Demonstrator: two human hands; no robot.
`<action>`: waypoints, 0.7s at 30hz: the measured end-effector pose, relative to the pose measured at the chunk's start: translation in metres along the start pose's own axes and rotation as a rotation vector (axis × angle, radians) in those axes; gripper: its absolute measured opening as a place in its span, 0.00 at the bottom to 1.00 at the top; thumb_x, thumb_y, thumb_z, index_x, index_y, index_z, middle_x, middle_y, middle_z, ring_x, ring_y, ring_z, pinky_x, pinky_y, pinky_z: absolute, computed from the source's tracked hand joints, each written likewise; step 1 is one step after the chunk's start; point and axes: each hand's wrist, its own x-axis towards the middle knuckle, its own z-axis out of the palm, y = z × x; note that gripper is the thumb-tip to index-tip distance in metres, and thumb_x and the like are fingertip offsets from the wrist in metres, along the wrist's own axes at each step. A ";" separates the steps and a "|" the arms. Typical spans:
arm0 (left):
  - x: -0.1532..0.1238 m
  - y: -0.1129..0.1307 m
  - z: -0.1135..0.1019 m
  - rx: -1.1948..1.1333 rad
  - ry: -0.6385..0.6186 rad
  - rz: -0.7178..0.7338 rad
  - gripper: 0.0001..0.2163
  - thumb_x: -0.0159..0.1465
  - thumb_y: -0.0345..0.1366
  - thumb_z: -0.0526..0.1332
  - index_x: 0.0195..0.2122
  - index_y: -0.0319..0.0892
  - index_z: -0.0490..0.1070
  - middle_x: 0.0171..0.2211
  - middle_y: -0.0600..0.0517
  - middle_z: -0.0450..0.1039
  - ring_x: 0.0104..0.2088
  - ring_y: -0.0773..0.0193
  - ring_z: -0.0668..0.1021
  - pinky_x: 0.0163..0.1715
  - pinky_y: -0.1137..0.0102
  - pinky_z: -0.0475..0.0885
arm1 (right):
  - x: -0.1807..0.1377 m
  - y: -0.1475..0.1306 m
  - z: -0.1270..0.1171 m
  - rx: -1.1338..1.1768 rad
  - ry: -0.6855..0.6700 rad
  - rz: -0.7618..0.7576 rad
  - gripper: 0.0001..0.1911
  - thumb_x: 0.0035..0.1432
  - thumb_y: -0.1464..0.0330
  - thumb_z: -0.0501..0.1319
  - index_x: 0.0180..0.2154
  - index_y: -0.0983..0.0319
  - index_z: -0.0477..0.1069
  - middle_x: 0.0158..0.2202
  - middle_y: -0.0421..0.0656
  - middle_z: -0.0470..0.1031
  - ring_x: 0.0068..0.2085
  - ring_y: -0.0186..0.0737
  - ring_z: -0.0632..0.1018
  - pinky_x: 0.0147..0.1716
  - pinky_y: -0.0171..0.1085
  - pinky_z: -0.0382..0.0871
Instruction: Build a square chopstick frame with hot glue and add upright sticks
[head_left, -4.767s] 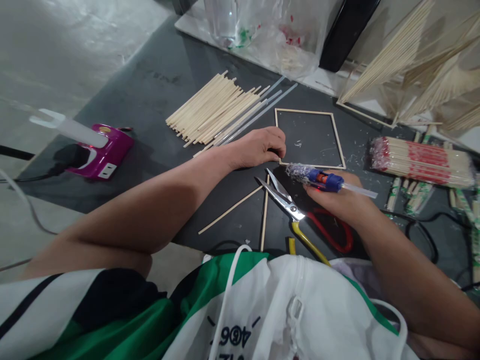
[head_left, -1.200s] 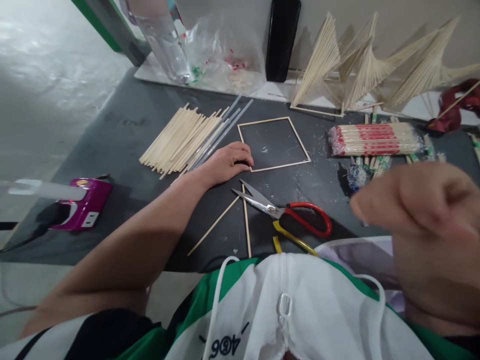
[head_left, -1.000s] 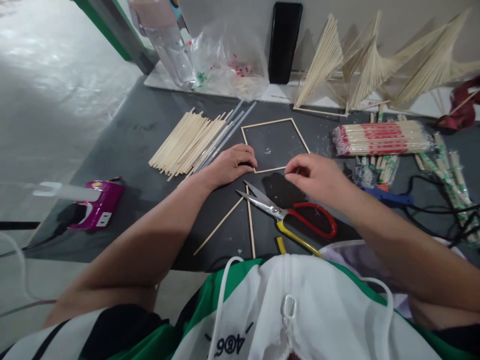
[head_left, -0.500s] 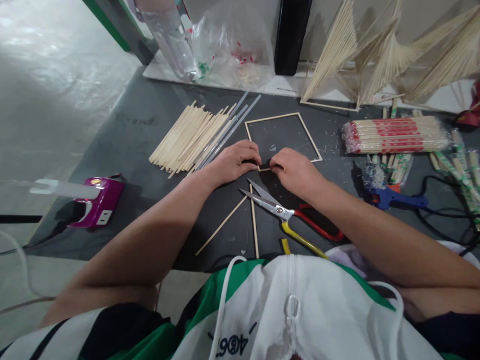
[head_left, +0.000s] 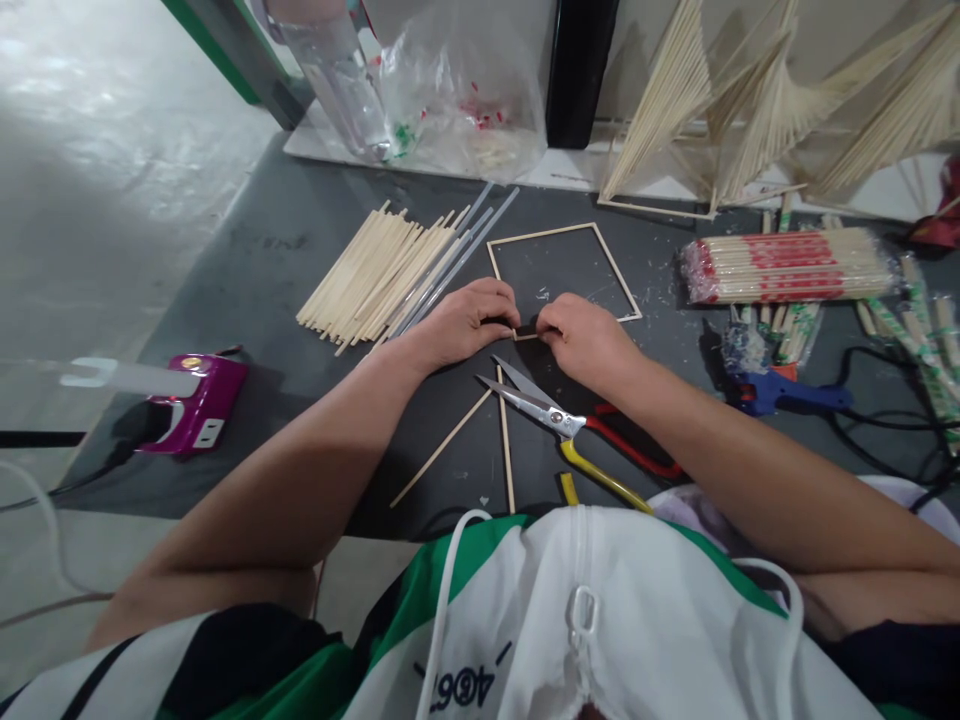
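Observation:
A thin square frame of wooden sticks (head_left: 616,282) lies flat on the dark table (head_left: 285,270). My left hand (head_left: 469,322) rests curled at the frame's near left corner, fingertips pressed on the stick. My right hand (head_left: 583,335) is curled beside it and pinches the same corner from the right. Just in front of both hands lie open scissors (head_left: 559,422) with red and yellow handles. Two loose sticks (head_left: 504,440) lie near the table's front edge.
A pile of bare sticks (head_left: 379,270) and clear glue rods lies left of the frame. A blue glue gun (head_left: 780,392) with black cable and a wrapped chopstick pack (head_left: 787,266) lie right. Stick fan structures (head_left: 697,110) stand at the back. A purple device (head_left: 191,400) sits far left.
My right hand put the glue gun down on the right, then came back across the table to the frame's near corner beside my left hand, which stayed put.

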 end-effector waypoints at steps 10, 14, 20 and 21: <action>-0.001 -0.001 0.000 0.015 0.004 0.015 0.06 0.67 0.37 0.64 0.41 0.43 0.79 0.46 0.46 0.75 0.50 0.59 0.78 0.56 0.63 0.72 | -0.001 0.001 0.002 -0.012 0.017 -0.009 0.11 0.65 0.73 0.54 0.37 0.60 0.76 0.40 0.46 0.74 0.41 0.42 0.73 0.39 0.38 0.63; -0.001 -0.002 0.002 0.003 0.019 0.026 0.05 0.66 0.36 0.64 0.40 0.42 0.79 0.45 0.46 0.75 0.49 0.59 0.78 0.55 0.63 0.72 | -0.001 0.000 0.002 -0.017 0.024 -0.004 0.12 0.65 0.73 0.54 0.37 0.60 0.76 0.39 0.46 0.74 0.41 0.43 0.73 0.38 0.39 0.62; -0.001 -0.001 0.001 0.003 0.018 0.021 0.05 0.66 0.35 0.64 0.40 0.42 0.79 0.46 0.46 0.75 0.50 0.58 0.78 0.55 0.63 0.72 | -0.001 -0.003 0.000 -0.011 0.027 0.019 0.12 0.63 0.74 0.55 0.37 0.60 0.77 0.40 0.46 0.74 0.42 0.43 0.74 0.39 0.39 0.63; -0.001 -0.001 0.001 0.004 0.021 0.029 0.05 0.66 0.35 0.64 0.40 0.41 0.79 0.46 0.46 0.75 0.49 0.58 0.78 0.55 0.63 0.72 | -0.001 -0.004 0.000 -0.006 0.023 0.018 0.12 0.64 0.74 0.55 0.37 0.60 0.77 0.40 0.46 0.75 0.42 0.43 0.74 0.40 0.39 0.64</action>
